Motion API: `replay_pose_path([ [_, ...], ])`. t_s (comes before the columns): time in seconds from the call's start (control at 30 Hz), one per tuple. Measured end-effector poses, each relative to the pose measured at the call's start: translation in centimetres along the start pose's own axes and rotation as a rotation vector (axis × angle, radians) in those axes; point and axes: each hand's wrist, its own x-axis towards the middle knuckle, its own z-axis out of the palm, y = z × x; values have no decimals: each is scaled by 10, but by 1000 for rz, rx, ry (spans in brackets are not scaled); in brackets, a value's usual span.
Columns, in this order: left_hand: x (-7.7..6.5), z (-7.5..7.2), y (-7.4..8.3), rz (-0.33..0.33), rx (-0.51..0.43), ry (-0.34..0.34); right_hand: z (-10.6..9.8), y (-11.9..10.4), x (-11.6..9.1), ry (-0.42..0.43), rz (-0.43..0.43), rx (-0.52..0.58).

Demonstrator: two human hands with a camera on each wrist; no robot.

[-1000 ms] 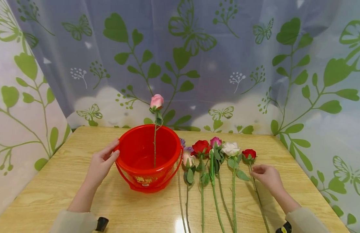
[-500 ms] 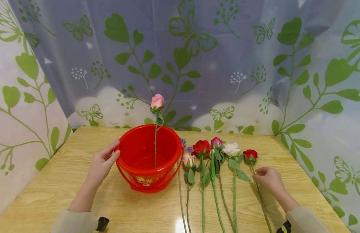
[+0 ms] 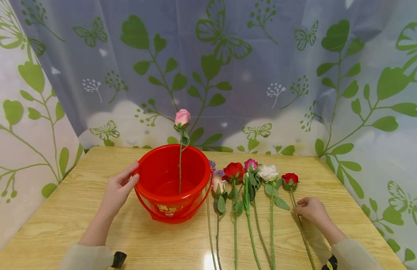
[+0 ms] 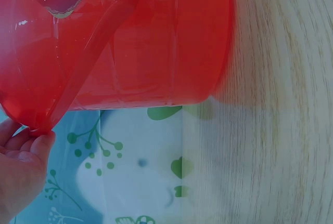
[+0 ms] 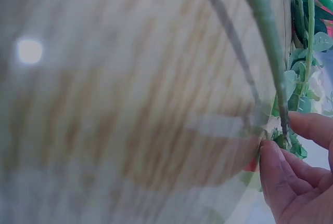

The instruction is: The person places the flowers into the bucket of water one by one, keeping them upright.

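My left hand [image 3: 118, 189] holds the left rim of a red plastic bucket [image 3: 154, 204], thumb and fingers meeting at its edge beside the handle joint, as the left wrist view shows. One pink rose [image 3: 182, 117] stands upright in this bucket, its bloom well above the rim. On the right, my right hand [image 3: 311, 210] has its thumb and index finger at the stem of a small red rose [image 3: 290, 179], below the bloom. The right wrist view shows that green stem [image 5: 268, 37] passing between the thumb and index finger; how firmly they press is hard to see.
Several artificial flowers lie side by side between bucket and right hand: a pale peach rose [image 3: 219, 185], a larger red rose [image 3: 234, 170], a magenta rose [image 3: 250, 164], a white rose [image 3: 268, 172] and purple blooms [image 3: 219, 173]. A patterned curtain [image 3: 228, 75] hangs behind the wooden table [image 3: 154, 247].
My right hand has slid a little down the small red rose's stem, toward me. The left hand, the bucket and the other flowers stay put.
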Motion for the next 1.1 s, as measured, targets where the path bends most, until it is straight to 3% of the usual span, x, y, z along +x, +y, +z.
replay_pose_path([
  [0.53,0,0,0,-5,4,-2,4,1,1,-25,61,71],
  [1.1,0,1,-1,1,-10,12,-19,-19,-11,-43,33,260],
])
